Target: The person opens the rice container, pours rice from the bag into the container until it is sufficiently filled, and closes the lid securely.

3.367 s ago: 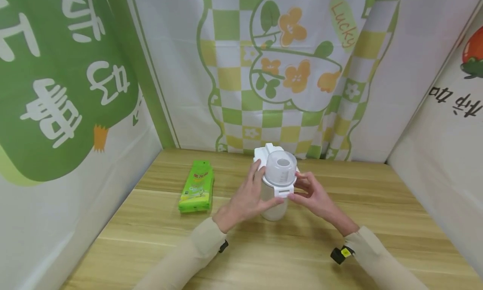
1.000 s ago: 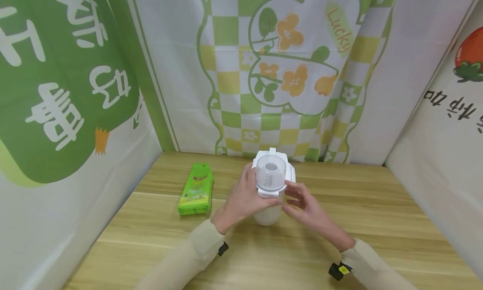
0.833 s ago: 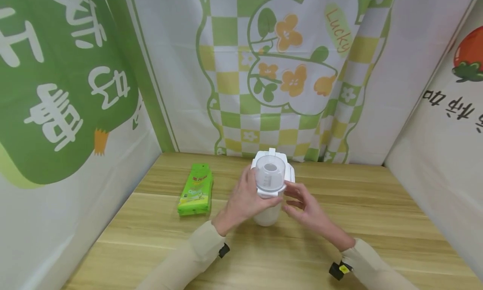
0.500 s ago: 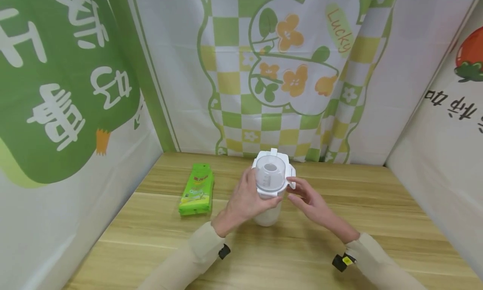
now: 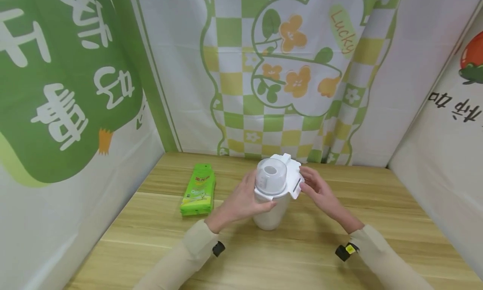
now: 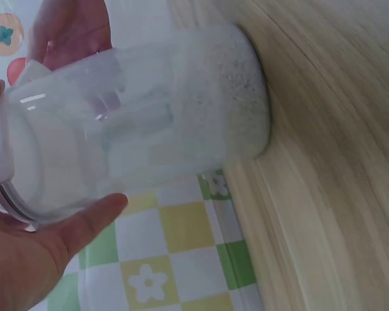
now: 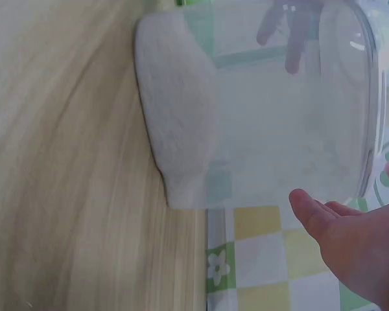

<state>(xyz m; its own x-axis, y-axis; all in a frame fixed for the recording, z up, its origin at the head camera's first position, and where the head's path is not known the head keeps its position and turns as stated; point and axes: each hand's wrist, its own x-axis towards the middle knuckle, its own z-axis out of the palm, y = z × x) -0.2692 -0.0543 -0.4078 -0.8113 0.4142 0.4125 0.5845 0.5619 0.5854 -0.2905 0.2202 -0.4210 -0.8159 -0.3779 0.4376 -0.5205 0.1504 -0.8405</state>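
A tall see-through storage container (image 5: 269, 216) stands on the table, with pale grainy contents at the bottom in the left wrist view. Its white lid (image 5: 289, 172) carries a clear dome-shaped cup (image 5: 271, 176). On the lid's right side a slotted clip (image 5: 297, 188) sticks outward. My left hand (image 5: 241, 202) grips the lid's left side, thumb across the front below the rim. My right hand (image 5: 320, 193) is at the right side, its thumb and fingertips spread beside the clip and touching its edge. In the right wrist view the right hand (image 7: 360, 243) has its thumb near the wall.
A green packet (image 5: 198, 190) with printed lettering lies left of the container. Patterned curtains (image 5: 271, 130) hang close behind the wooden table (image 5: 286, 260) and along both sides.
The right-side clip has swung outward from the container and stands out. My right hand has shifted right and up with it. The left hand still grips the lid, and the container has turned slightly.
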